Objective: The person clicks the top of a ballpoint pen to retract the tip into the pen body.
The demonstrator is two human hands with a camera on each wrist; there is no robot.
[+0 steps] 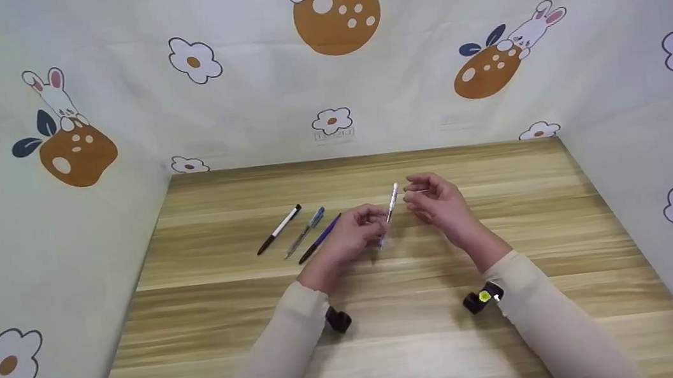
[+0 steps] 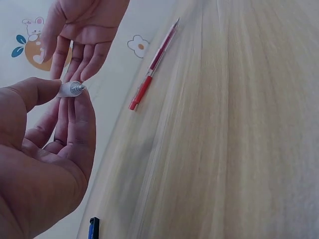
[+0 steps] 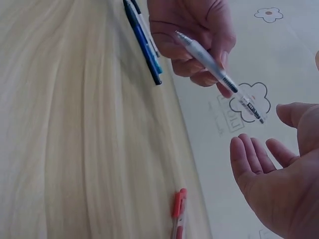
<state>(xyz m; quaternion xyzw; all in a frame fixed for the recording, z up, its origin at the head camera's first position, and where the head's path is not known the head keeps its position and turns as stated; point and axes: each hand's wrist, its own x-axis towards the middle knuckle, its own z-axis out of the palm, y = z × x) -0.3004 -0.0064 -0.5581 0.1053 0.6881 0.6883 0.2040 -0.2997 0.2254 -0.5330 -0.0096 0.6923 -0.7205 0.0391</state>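
My left hand (image 1: 352, 235) pinches a clear, whitish click pen (image 1: 393, 197) between thumb and fingers, holding it tilted above the table. In the left wrist view the pen's metal writing tip (image 2: 80, 88) points at the camera. Its clicker end (image 3: 255, 110) reaches toward my right hand (image 3: 284, 169) in the right wrist view. That right hand is apart from the pen, its fingers loosely bent with nothing between them. A red pen (image 2: 148, 82) lies on the table under the hands; the right hand or arm hides it in the head view.
Left of my left hand, three pens lie slanted side by side: a white-and-dark one (image 1: 280, 229), a clear blue one (image 1: 305, 232) and a purple-blue one (image 1: 317, 241). The wood-grain table (image 1: 230, 317) is enclosed by patterned cloth walls (image 1: 250, 110) at the back and sides.
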